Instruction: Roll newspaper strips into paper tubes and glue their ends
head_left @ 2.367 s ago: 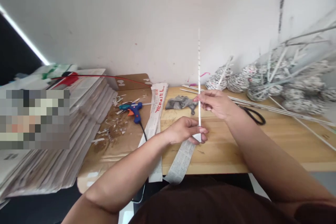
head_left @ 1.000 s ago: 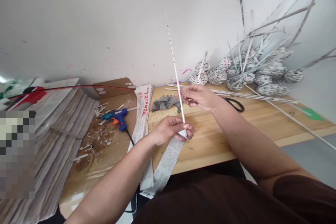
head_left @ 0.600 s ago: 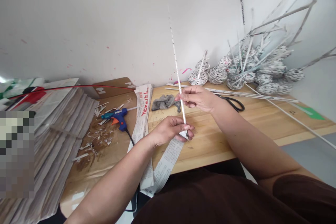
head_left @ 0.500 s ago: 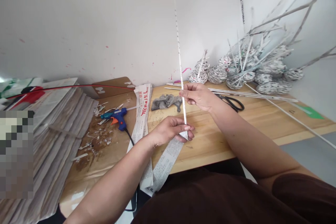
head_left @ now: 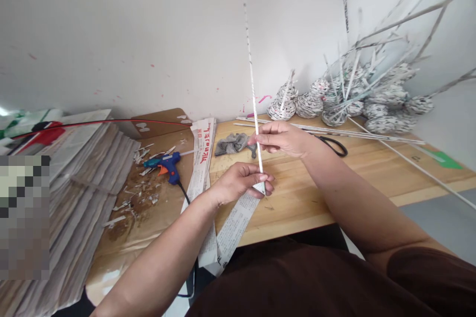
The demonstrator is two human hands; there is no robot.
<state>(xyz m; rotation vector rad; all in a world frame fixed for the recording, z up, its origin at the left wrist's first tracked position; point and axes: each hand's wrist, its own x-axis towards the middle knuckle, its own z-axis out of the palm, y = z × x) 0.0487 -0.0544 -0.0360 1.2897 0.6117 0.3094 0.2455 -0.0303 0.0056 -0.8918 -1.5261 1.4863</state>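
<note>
A thin white paper stick (head_left: 252, 84) with small dark marks stands almost upright between my hands, above the bench (head_left: 293, 208) of light wood, and its top leans a little to the left. My left hand (head_left: 245, 182) holds it at the lower end, with the fingers closed narrowly on it. My right hand (head_left: 280, 138) holds it higher, in a narrow pinch between the thumb and the fingers. From my left hand a flat strip of printed newspaper (head_left: 240, 218) goes down over the front edge of the bench.

Behind my hands lies a crumpled grey cloth (head_left: 232, 144). To the left of it are long flat paper strips with red characters (head_left: 203, 151), and next to them a blue glue gun (head_left: 170, 167) with an orange trigger, which rests on brown cardboard (head_left: 148, 237) among small white paper scraps (head_left: 119, 221). Further left is a tall stack of papers (head_left: 89, 178). On the right, near my forearm, I see a black loop-shaped handle (head_left: 344, 154) and several long white paper sticks (head_left: 357, 135). Behind these, by the wall, stand round woven paper shapes (head_left: 309, 105).
</note>
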